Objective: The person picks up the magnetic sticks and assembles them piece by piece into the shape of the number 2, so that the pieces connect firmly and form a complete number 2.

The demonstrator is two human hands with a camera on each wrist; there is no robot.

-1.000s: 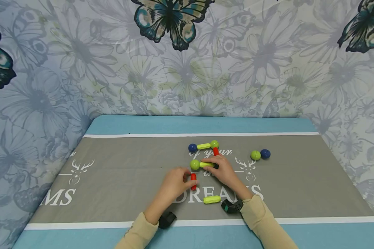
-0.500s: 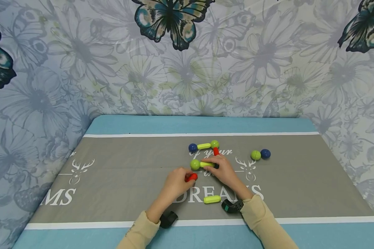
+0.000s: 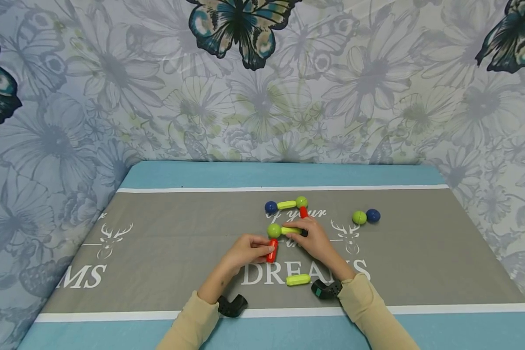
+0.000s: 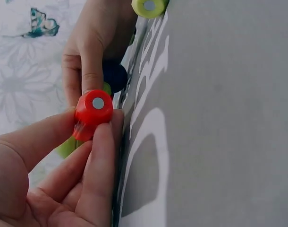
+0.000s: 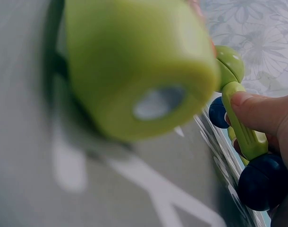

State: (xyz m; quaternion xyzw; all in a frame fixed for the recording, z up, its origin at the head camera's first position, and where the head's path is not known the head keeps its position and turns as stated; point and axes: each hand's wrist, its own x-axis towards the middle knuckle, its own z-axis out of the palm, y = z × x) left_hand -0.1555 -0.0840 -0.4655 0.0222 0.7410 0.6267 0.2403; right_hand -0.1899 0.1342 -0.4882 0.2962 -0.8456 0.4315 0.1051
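Observation:
My left hand (image 3: pixel 245 253) pinches a red toy rod (image 3: pixel 271 252) between thumb and fingers. One rod end meets the underside of a green ball (image 3: pixel 273 230); the other shows a silver disc in the left wrist view. My right hand (image 3: pixel 316 240) grips a yellow-green rod (image 5: pixel 246 124) that runs from this green ball to a dark blue ball (image 5: pixel 263 183). Beyond, another blue ball (image 3: pixel 271 207), green rod (image 3: pixel 286 205) and green ball (image 3: pixel 302 201) form a row. A second red rod (image 3: pixel 304 212) leads from that row toward my right hand, which hides its near end.
A loose yellow-green rod (image 3: pixel 298 280) lies on the grey mat (image 3: pixel 170 262) near my right wrist. To the right, a green ball (image 3: pixel 359 217) and a blue ball (image 3: pixel 373 215) sit side by side. Patterned fabric (image 3: pixel 262 121) rises behind the table.
My left hand has picked up the red rod, turned it and brought its end against the green ball. My right hand keeps its grip on the yellow-green rod in the same place.

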